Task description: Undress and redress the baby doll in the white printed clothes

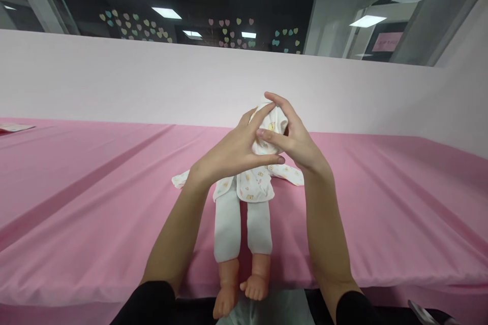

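Note:
A white baby cap (280, 121) with a small bear print is between my two hands, above the doll's chest. My left hand (249, 142) lies along its left side, fingers across the cloth and thumb stretched below. Curved round the right side, my right hand (299, 139) has its thumb in front and its index finger over the top. The baby doll (227, 223) lies on its back with its feet towards me, in a white printed top (255, 188) and white trousers. Its face is hidden behind the hands and cap; I cannot tell whether the cap is on its head.
A pink cloth (114, 203) with creases covers the table, and the doll's feet reach over its front edge. A white wall (133, 81) with a window above stands behind. A flat paper item (15, 127) lies at far left.

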Demonstrator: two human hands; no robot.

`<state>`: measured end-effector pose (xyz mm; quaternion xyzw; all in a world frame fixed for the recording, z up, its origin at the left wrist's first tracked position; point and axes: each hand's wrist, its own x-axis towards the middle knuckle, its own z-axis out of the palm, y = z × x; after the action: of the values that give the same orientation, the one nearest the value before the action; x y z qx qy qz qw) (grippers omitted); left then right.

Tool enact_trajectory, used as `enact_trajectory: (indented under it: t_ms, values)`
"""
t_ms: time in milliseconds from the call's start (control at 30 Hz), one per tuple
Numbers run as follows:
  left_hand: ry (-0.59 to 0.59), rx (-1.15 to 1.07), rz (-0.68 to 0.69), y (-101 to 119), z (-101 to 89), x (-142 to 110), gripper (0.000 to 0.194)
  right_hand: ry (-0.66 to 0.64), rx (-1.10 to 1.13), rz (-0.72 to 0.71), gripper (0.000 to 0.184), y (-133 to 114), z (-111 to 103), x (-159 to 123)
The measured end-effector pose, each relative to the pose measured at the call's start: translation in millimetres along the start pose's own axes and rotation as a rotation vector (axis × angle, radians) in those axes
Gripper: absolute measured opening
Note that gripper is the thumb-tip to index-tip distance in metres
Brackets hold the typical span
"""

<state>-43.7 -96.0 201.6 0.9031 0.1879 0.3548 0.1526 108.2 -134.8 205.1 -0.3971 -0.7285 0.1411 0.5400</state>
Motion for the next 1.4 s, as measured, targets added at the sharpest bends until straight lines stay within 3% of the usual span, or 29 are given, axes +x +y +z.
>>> enact_trajectory:
  t_ms: [200, 433, 667, 833, 933, 1033, 1100, 1167, 1233, 1333, 1400]
  values:
    - [0.026, 0.136, -0.079, -4.4, 9.3, 2.7, 0.069, -0.025, 0.117, 0.102, 0.046, 11.2, -1.2, 8.3]
    - [0.082, 0.191, -0.02, 1.9, 6.0, 3.2, 0.059, -0.023, 0.155, 0.132, 0.05, 13.7, -6.8, 6.9]
    - [0.103, 0.019, 0.046, -22.5, 3.3, 11.1, 0.052, 0.023, 0.235, 0.136, 0.051, 19.5, -15.1, 6.3]
    - [0.142, 0.006, 0.051, -19.3, 11.7, 14.6, 0.052, 0.085, 0.313, 0.167, 0.049, 17.0, -13.2, 6.6]
    - [0.187, 0.03, 0.059, -28.2, 6.5, 16.7, 0.048, 0.153, 0.384, 0.184, 0.052, 18.2, -17.8, 7.1]
    - [0.264, 0.295, -0.151, -53.1, -10.6, 13.2, 0.047, 0.322, 0.448, 0.161, 0.043, 27.0, -29.6, 9.5]
    - [0.255, 0.532, -0.363, -68.6, -23.3, 7.2, 0.05, 0.484, 0.45, 0.129, 0.035, 34.8, -36.1, 12.2]
    - [0.232, 0.604, -0.463, -74.3, -31.5, 1.1, 0.056, 0.588, 0.43, 0.1, 0.033, 39.8, -36.6, 14.8]
    - [0.206, 0.453, -0.39, -66.8, -32.6, -2.0, 0.062, 0.533, 0.418, 0.105, 0.041, 38.8, -29.9, 15.8]
    - [0.111, 0.123, -0.123, -37.3, -23.2, -0.1, 0.064, 0.193, 0.394, 0.144, 0.059, 27.3, -12.8, 13.1]
    - [0.08, 0.036, 0.01, -16.3, -15.1, 2.4, 0.062, -0.007, 0.376, 0.144, 0.068, 19.0, -4.1, 9.9]
